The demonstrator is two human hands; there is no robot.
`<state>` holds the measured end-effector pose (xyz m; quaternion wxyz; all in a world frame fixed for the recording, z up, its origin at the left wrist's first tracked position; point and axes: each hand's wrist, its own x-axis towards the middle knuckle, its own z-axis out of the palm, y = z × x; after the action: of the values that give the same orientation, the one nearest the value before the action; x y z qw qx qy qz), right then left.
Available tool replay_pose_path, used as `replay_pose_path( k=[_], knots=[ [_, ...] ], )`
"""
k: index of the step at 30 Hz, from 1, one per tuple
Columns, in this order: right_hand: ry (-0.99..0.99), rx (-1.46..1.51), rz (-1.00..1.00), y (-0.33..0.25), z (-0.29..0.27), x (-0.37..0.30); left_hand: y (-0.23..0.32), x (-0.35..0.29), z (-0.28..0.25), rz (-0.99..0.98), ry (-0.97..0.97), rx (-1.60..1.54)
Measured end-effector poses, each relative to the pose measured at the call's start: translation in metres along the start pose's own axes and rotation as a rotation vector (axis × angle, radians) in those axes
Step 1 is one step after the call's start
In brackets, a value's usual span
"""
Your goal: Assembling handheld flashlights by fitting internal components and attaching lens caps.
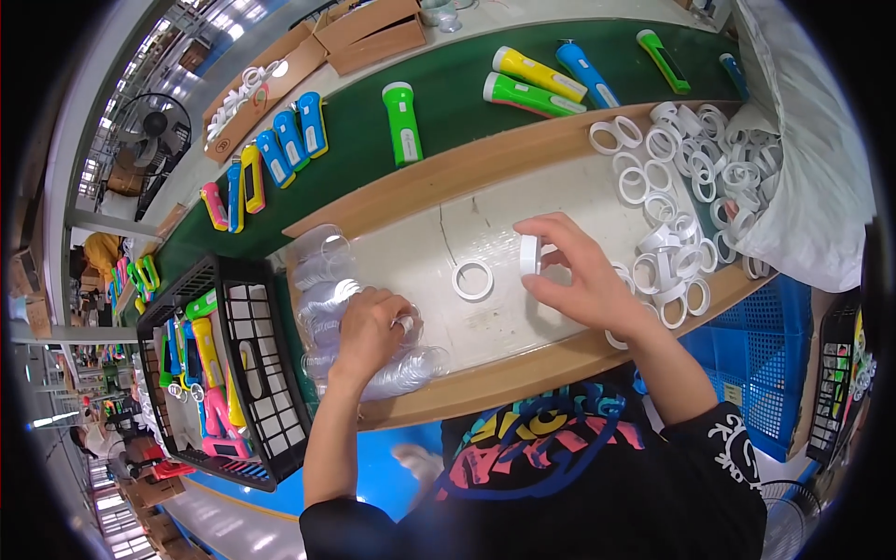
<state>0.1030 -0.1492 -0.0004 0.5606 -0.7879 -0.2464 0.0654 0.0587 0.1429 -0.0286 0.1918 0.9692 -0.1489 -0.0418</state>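
Between the thumb and fingers of my right hand (574, 266) a white plastic ring (530, 254) is held on edge, above the bottom of a shallow cardboard tray (509, 359). A second white ring (473, 280) lies flat to its left. My left hand (371, 327) is at the left end of the tray, fingers curled over the clear plastic discs. A clear disc (411, 329) shows at its fingertips, partly hidden by them. Stacked clear discs (406, 371) lie around that hand. Loose white rings (667, 247) are heaped at the tray's right end.
Several coloured flashlights, one a green flashlight (403, 123), lie on the green conveyor belt (359, 121) beyond the tray. A black crate (266, 350) with more flashlights stands at left. At right are a white sack (812, 140) spilling rings and a blue crate (761, 359).
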Motion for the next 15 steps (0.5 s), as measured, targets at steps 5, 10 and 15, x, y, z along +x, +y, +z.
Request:
replay_pose_path(
  k=[5, 10, 15],
  knots=[
    [0.029, 0.818, 0.373, 0.012, 0.017, 0.014, -0.012, 0.008, -0.001, -0.335, 0.077, -0.529],
    [0.039, 1.246, 0.523, 0.022, 0.022, 0.022, 0.034, 0.043, -0.027, -0.309, 0.165, -1.078],
    [0.075, 1.677, 0.449, 0.030, 0.017, 0.024, 0.102, 0.101, -0.017, -0.010, 0.240, -0.843]
  ],
)
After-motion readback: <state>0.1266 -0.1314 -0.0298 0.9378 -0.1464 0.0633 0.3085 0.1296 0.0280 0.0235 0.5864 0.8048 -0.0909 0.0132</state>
